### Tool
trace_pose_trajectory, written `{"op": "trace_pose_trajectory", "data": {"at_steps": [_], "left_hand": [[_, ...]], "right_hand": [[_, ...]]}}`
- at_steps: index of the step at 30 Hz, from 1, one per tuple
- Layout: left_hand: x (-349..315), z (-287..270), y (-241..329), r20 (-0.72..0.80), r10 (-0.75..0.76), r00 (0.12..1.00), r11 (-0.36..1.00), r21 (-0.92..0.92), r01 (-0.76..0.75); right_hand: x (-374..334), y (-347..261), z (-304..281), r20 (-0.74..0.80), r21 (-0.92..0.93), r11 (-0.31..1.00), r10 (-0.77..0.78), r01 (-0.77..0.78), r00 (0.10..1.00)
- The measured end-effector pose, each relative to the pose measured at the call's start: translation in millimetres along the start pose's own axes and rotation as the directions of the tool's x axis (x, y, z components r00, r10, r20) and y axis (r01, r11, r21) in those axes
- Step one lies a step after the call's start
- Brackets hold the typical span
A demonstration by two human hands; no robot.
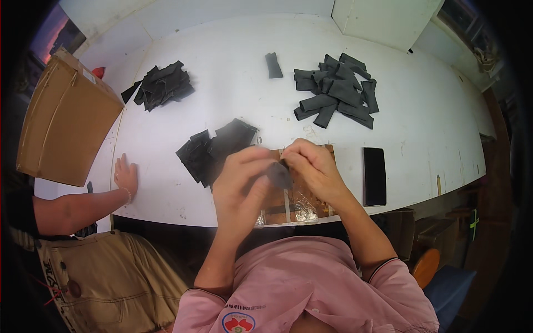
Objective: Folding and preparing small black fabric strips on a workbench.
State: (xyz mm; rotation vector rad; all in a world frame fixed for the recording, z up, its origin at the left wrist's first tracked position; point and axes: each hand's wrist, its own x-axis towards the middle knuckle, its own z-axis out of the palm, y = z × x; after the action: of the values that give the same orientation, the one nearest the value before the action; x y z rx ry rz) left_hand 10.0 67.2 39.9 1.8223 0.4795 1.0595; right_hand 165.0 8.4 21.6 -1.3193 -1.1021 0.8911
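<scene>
A head-worn fisheye camera looks down across a white tabletop [227, 83]. Close below are the bare left hand [240, 180] and bare right hand [317, 169].

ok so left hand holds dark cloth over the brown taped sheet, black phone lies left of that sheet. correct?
Wrong side: the head view shows the black phone lying right of the brown taped sheet. The left hand does hold dark cloth over that sheet.

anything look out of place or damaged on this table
One dark fabric piece lies alone on the white table, apart from the heap to its right. The brown board at the near edge looks patched, with crinkled clear tape on it.
</scene>
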Motion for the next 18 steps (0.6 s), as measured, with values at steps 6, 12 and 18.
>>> {"op": "trace_pose_trajectory", "data": {"at_steps": [6, 12, 18], "left_hand": [[-6.1, 11.1, 12.7, -0.273, -0.156, 0.949, 0.885, -0.466, 0.012], [-22.2, 12.1, -23.0, -0.161, -0.29, 0.943, 0.857, -0.483, 0.181], [12.9, 13.1, 9.8, 0.05, -0.167, 0.985, 0.88, -0.443, 0.172]], "right_hand": [[-1.9, -55.4, 3.8, 0.237, -0.601, 0.653, -0.404, 0.461, 0.883], [-4.9, -10.0, 5.0, 0.276, -0.7, 0.56, -0.359, 0.443, 0.891], [-5.2, -15.8, 3.6, 0.259, -0.667, 0.579, -0.409, 0.468, 0.875]]}}
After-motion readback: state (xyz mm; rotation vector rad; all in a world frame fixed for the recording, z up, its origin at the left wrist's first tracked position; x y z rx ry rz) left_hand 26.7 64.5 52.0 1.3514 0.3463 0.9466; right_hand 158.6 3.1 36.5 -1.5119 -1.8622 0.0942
